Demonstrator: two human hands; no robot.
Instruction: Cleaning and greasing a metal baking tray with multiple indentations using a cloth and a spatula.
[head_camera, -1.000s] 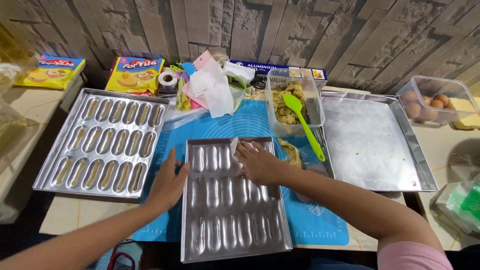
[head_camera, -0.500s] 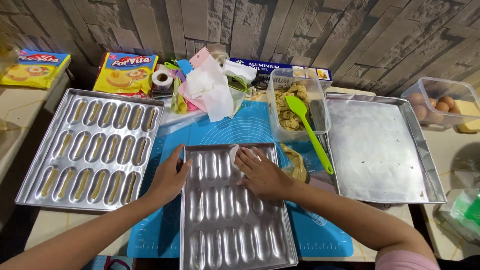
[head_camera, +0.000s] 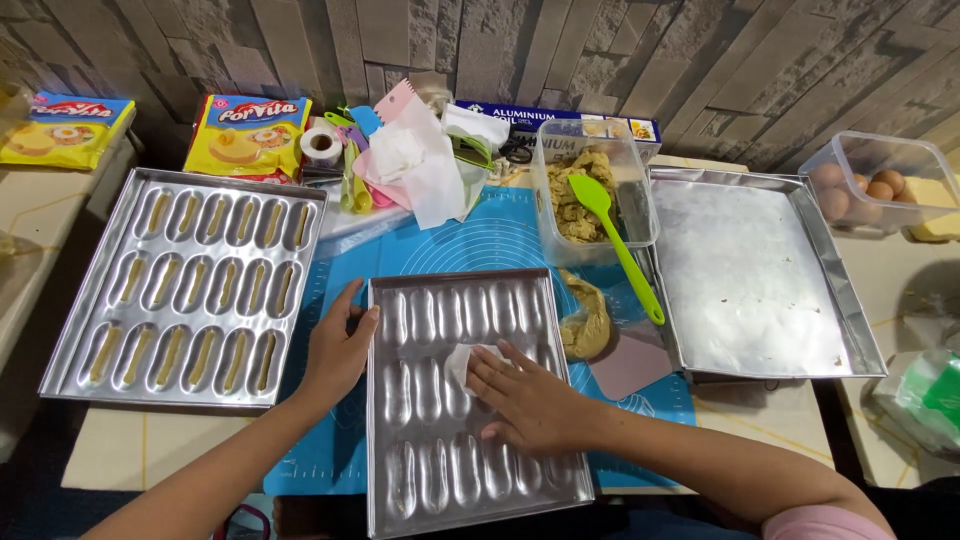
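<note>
A shiny metal mould tray (head_camera: 440, 480) with rows of long oval cavities lies on a blue silicone mat (head_camera: 480, 240) in front of me. My left hand (head_camera: 338, 350) holds the tray's left edge, thumb over the rim. Flat across the tray's middle lies my right hand (head_camera: 525, 400), pressing a small white piece of paper (head_camera: 462, 362) onto the cavities with its fingertips. A lump of tan dough (head_camera: 586, 322) rests on the mat just right of the tray.
A second mould tray (head_camera: 185, 285), cavities lined with dough, sits at left. A clear tub (head_camera: 592, 195) holds dough and a green spatula (head_camera: 620, 250). A flat baking sheet (head_camera: 760, 275) lies right, a box of eggs (head_camera: 875, 180) beyond. Packets, tools and tissue crowd the back.
My right hand has slid down from the tray's top edge to its middle, with the white paper now under its fingers. The left hand stays on the left edge.
</note>
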